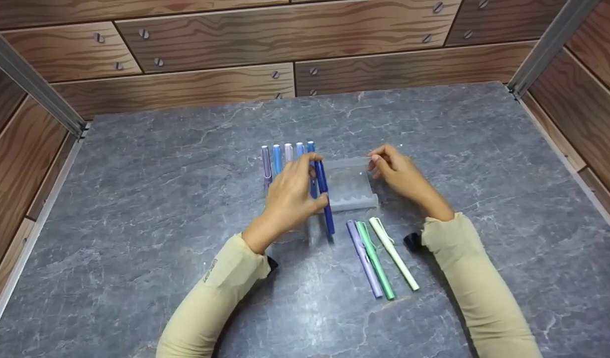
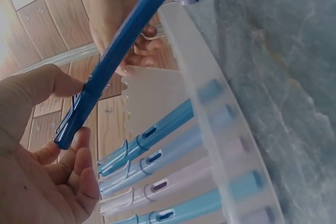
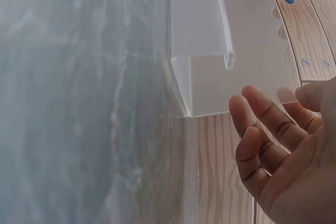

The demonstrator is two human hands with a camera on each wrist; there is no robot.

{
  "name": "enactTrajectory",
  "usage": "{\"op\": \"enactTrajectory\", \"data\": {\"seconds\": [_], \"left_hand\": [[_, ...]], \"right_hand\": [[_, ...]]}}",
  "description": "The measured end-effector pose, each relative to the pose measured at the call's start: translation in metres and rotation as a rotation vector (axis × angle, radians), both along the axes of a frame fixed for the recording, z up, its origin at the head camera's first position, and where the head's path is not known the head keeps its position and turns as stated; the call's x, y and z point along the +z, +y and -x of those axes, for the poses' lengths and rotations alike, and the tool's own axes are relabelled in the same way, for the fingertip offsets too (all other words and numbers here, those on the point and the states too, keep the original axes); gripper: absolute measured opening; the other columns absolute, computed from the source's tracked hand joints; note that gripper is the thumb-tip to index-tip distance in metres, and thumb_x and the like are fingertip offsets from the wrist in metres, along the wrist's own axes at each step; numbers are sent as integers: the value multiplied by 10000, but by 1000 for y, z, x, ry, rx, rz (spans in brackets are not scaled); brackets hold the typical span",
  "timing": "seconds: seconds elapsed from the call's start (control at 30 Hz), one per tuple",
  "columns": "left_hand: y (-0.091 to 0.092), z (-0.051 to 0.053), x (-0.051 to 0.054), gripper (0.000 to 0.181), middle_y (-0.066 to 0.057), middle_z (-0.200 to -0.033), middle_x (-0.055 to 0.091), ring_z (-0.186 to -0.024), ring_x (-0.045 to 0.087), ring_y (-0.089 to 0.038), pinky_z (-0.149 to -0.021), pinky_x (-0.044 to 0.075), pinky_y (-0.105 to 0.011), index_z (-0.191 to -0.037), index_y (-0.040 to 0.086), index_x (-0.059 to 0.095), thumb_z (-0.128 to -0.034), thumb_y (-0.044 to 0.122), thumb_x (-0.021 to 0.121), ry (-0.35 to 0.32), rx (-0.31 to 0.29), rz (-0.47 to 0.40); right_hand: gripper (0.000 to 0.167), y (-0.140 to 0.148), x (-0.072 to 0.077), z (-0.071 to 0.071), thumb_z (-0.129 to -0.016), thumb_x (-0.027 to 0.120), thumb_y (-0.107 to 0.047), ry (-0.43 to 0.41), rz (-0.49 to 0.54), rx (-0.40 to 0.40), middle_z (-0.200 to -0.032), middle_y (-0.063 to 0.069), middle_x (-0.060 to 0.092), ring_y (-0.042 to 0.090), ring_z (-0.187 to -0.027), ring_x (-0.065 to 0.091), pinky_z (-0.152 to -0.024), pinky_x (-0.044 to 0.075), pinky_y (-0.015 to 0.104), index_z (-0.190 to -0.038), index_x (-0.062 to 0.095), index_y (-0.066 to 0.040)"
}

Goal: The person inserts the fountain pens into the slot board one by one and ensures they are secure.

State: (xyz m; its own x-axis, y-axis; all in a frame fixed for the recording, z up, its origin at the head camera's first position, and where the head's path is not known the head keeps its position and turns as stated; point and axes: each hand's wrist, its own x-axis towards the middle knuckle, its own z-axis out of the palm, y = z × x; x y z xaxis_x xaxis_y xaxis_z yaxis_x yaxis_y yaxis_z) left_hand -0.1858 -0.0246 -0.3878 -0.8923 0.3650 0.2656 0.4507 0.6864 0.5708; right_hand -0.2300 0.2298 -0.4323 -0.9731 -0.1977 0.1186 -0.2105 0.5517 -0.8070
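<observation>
My left hand (image 1: 295, 191) pinches a dark blue pen (image 2: 113, 59) between thumb and fingers, holding it tilted above the clear plastic pen rack (image 1: 349, 181). Several capped pens in blue, pale blue, lilac and purple lie side by side in the rack's left part, partly hidden by that hand; one blue pen (image 2: 165, 121) shows clearly in the left wrist view. At the rack's far right corner, my right hand (image 1: 399, 171) pinches the edge with thumb and index finger, the other fingers loosely bent. The notched front lip (image 1: 355, 201) faces me.
Nearer me on the grey marbled tabletop (image 1: 136, 199) lie a lilac pen (image 1: 364, 261), a green pen (image 1: 377, 263) and a pale green pen (image 1: 395, 256). Wood-patterned panels (image 1: 285, 30) stand behind and at both sides, with metal posts at the corners.
</observation>
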Motion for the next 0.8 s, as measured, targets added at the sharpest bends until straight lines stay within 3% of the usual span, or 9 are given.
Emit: {"op": "enactTrajectory", "data": {"seconds": [0.13, 0.47, 0.8], "left_hand": [[2, 1, 1, 643, -43, -1022, 622, -901, 550, -200, -728, 469, -327, -1311, 115, 479, -735, 167, 760, 85, 18, -2], [3, 4, -1, 615, -45, -1035, 646, -911, 570, -208, -737, 477, -314, -1281, 86, 510, -719, 125, 756, 322, 55, 44], [6, 13, -11, 571, -50, -972, 656, -830, 566, -212, -661, 447, -292, -1225, 67, 530, -705, 128, 757, 552, 110, 29]], "right_hand": [[278, 1, -2, 1, -1032, 418, -177, 2, -3, -1, -961, 213, 654, 172, -749, 625, -697, 504, 231, -1154, 538, 42], [275, -2, 4, -2, -1032, 410, -147, -4, 11, 4, -970, 255, 645, 263, -780, 624, -699, 501, 233, -1160, 528, 66], [287, 0, 1, -1, -1030, 423, -190, 5, 11, 6, -978, 228, 657, 233, -779, 628, -703, 501, 253, -1169, 539, 33]]}}
